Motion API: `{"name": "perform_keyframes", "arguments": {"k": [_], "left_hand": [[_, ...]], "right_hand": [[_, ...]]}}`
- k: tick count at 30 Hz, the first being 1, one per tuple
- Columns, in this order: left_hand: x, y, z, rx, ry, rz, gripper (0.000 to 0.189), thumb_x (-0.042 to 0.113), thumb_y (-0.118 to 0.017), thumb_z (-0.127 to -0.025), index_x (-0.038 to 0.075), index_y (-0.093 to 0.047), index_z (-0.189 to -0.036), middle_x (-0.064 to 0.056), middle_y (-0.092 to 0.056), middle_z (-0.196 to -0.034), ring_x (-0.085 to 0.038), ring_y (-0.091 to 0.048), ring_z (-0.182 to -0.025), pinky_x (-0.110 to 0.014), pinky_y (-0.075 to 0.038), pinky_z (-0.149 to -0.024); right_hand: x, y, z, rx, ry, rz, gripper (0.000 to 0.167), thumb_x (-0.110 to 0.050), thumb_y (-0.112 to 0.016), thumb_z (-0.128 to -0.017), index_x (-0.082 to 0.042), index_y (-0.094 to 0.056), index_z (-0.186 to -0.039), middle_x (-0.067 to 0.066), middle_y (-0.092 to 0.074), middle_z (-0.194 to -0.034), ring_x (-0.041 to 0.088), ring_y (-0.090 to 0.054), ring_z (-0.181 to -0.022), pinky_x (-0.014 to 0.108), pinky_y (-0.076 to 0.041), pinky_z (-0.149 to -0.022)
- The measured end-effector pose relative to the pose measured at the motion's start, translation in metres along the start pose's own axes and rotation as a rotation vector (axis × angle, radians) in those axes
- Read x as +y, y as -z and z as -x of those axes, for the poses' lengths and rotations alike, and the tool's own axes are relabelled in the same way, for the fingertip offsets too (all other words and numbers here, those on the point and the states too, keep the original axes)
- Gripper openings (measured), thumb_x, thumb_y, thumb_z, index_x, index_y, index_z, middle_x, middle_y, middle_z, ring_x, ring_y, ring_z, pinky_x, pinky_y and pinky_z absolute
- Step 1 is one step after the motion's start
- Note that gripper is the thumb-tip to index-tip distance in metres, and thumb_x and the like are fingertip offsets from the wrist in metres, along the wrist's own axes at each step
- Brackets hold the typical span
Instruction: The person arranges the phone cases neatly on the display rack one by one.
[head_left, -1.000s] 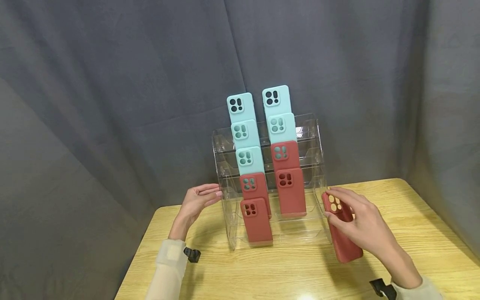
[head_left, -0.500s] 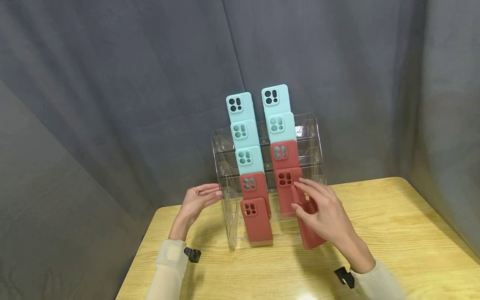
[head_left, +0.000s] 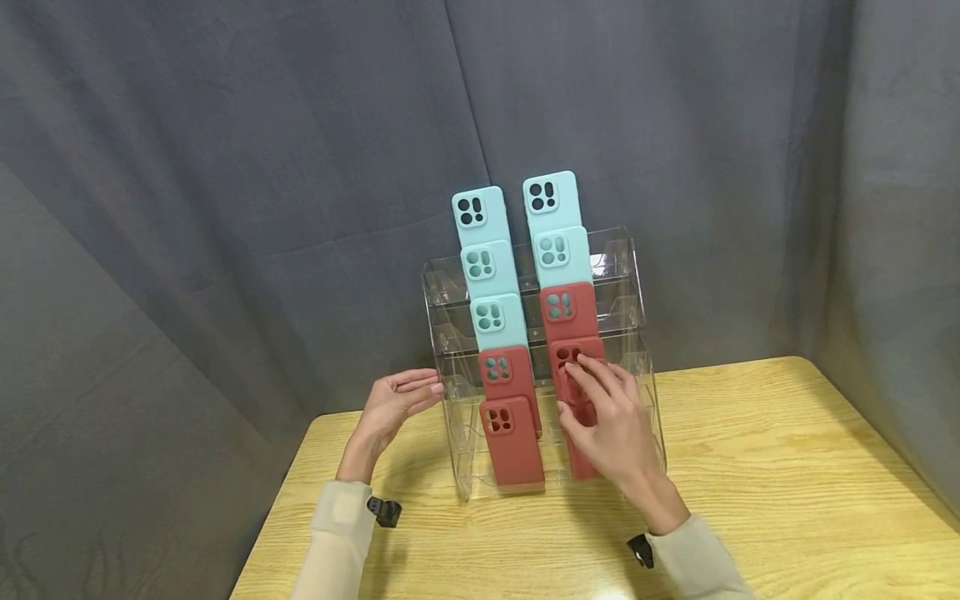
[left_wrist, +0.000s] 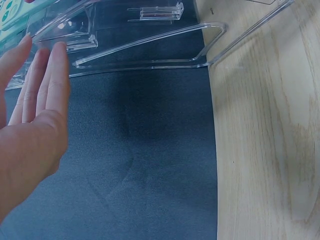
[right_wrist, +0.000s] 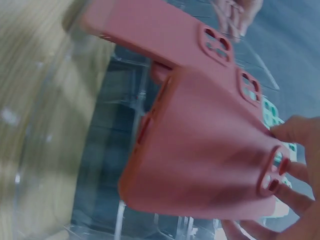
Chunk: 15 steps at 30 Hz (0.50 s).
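My right hand [head_left: 611,429] pinches a red phone case [right_wrist: 200,150] near its camera cutouts, with the thumb on one edge and fingers on the other. In the head view this case stands at the lowest tier of a clear tiered display stand [head_left: 450,287], in the right column, partly hidden by the hand. Right behind it is another red case [head_left: 558,354]. At the stand's left side is my left hand [head_left: 393,404], fingers straight, fingertips at the clear side panel; whether they press cannot be told. A red case [head_left: 516,450] occupies the left column's lowest tier.
Above the red cases, the stand bears light turquoise cases in two columns, such as the top left case [head_left: 482,218] and top right case [head_left: 552,202]. The wooden table [head_left: 750,467] lies beneath, with a grey curtain [head_left: 712,167] behind.
My right hand has carried the red phone case leftward from beside the stand to the front of its right column. The left hand has stayed at the side panel.
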<state>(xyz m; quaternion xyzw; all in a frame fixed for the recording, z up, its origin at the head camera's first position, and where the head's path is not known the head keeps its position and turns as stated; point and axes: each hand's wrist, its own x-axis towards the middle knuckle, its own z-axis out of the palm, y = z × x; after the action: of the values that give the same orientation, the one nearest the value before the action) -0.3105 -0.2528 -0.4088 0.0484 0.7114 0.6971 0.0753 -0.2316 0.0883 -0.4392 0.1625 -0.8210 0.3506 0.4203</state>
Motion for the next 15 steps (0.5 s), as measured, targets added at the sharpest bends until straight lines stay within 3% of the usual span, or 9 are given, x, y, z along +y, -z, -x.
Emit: {"name": "perform_keyframes", "arguments": {"k": [7, 15], "left_hand": [[-0.001, -0.001, 0.000, 0.009, 0.006, 0.011, 0.048, -0.002, -0.073, -0.096, -0.009, -0.059, -0.141, -0.010, -0.078, -0.122, -0.014, -0.079, -0.102, -0.033, -0.062, -0.098], [0.000, -0.001, 0.000, 0.009, -0.002, 0.001, 0.047, -0.002, -0.072, -0.096, -0.009, -0.059, -0.141, -0.012, -0.077, -0.124, -0.013, -0.079, -0.102, -0.033, -0.063, -0.098]], "right_hand": [[0.003, -0.015, 0.006, 0.099, 0.036, 0.095, 0.053, -0.011, -0.089, -0.078, -0.004, -0.073, -0.128, 0.021, -0.070, -0.133, 0.057, -0.060, -0.121, 0.065, -0.054, -0.102], [0.003, -0.026, 0.016, 0.127, 0.036, 0.135, 0.054, -0.011, -0.095, -0.072, -0.003, -0.074, -0.122, 0.022, -0.071, -0.128, 0.057, -0.060, -0.116, 0.065, -0.052, -0.101]]}}
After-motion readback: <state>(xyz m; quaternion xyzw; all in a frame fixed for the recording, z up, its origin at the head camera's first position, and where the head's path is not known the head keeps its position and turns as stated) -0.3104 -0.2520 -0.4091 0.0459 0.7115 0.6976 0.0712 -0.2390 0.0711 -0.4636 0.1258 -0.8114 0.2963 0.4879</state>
